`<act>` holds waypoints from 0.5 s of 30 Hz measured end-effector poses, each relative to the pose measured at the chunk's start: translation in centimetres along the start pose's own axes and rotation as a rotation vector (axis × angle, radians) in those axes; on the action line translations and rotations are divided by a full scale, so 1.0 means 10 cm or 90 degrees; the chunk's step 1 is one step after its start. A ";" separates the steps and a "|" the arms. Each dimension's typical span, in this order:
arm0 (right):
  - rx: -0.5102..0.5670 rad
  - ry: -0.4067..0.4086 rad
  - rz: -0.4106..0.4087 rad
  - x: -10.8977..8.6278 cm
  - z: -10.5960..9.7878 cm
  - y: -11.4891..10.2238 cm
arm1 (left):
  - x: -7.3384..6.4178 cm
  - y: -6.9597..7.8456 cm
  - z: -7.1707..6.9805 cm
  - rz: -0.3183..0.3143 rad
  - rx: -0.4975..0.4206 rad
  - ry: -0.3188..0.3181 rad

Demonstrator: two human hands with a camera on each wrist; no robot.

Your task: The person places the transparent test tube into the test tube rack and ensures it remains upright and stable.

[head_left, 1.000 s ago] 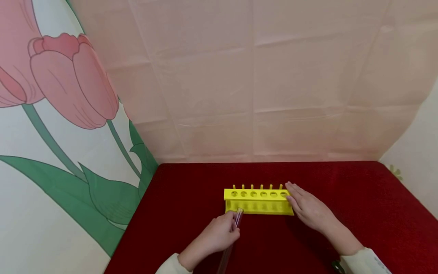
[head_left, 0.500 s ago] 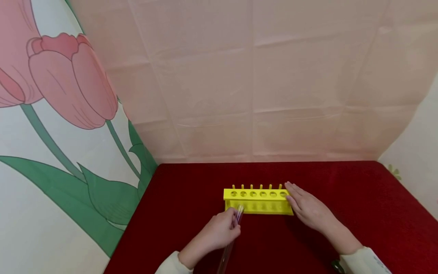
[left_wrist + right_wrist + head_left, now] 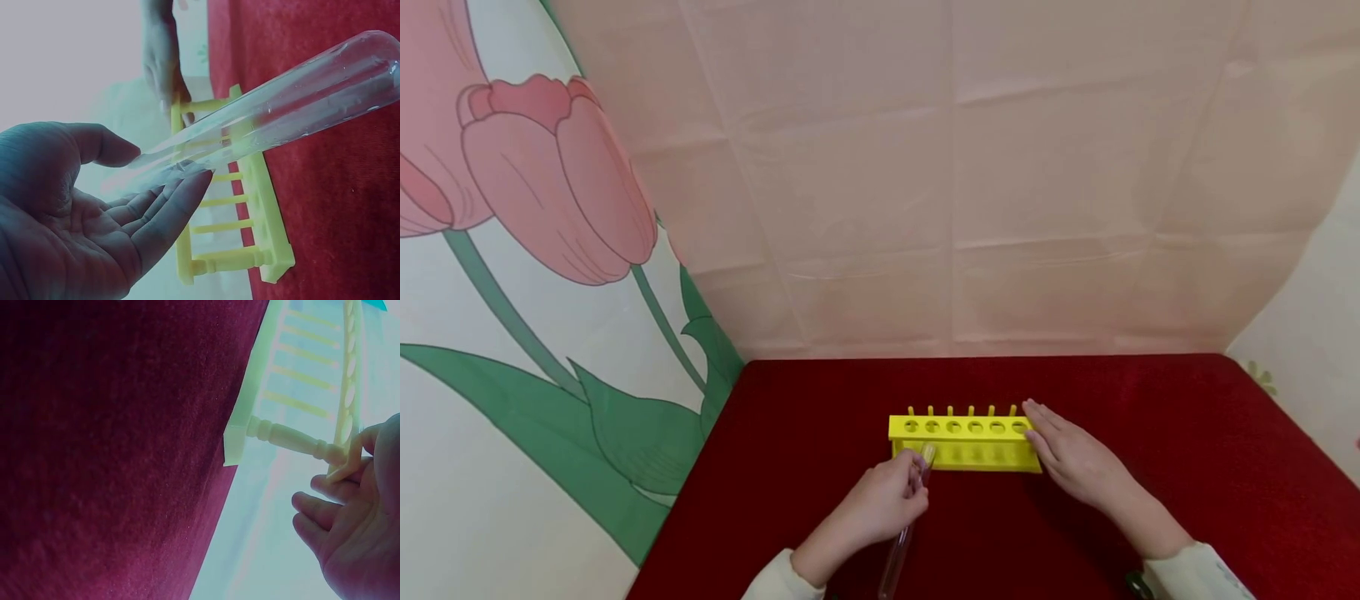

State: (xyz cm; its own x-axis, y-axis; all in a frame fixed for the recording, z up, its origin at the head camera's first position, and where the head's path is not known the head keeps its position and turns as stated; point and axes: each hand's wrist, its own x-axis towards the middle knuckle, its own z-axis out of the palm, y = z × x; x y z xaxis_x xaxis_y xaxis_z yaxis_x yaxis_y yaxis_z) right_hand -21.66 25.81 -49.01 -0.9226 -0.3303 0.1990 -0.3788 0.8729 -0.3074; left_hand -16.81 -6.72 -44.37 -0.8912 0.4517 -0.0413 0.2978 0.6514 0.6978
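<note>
My left hand [image 3: 887, 504] holds a clear glass test tube [image 3: 895, 560] between thumb and fingers, tilted, in front of the rack's left part. In the left wrist view the tube [image 3: 319, 94] slants across, its rounded end pointing down toward the tabletop. The yellow test tube rack [image 3: 962, 436] stands upright, with a row of round holes on top and several pegs behind; no tubes stand in it. My right hand [image 3: 1078, 454] holds the rack's right end. In the right wrist view, thumb and fingers lie around the end of the rack's top plate.
A dark red cloth [image 3: 805, 450] covers the table under the rack. Behind the far edge hangs a creased beige sheet [image 3: 955, 208]. At the left is a panel with large pink tulips [image 3: 565, 175], and a white wall [image 3: 1315, 333] borders the right side.
The test tube has slid slightly forward and up toward the rack as my left fingers shifted on it; its lower end now shows in the head view. My right hand stays at the rack's end.
</note>
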 end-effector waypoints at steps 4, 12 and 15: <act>-0.001 0.000 0.003 0.00 0.00 -0.01 | -0.01 0.02 0.00 0.007 -0.007 0.008; 0.002 0.003 0.007 0.00 -0.01 -0.02 | 0.02 0.05 -0.01 -0.001 -0.020 0.013; 0.002 0.001 0.009 0.00 -0.01 -0.02 | 0.03 0.05 -0.03 -0.001 -0.026 0.011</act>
State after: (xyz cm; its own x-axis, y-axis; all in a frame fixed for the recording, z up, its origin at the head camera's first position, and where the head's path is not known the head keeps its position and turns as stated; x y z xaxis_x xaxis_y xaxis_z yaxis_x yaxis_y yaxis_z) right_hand -21.53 25.65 -48.81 -0.9279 -0.3176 0.1955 -0.3659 0.8766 -0.3127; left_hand -17.00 -6.42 -43.81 -0.8978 0.4393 -0.0299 0.2823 0.6265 0.7265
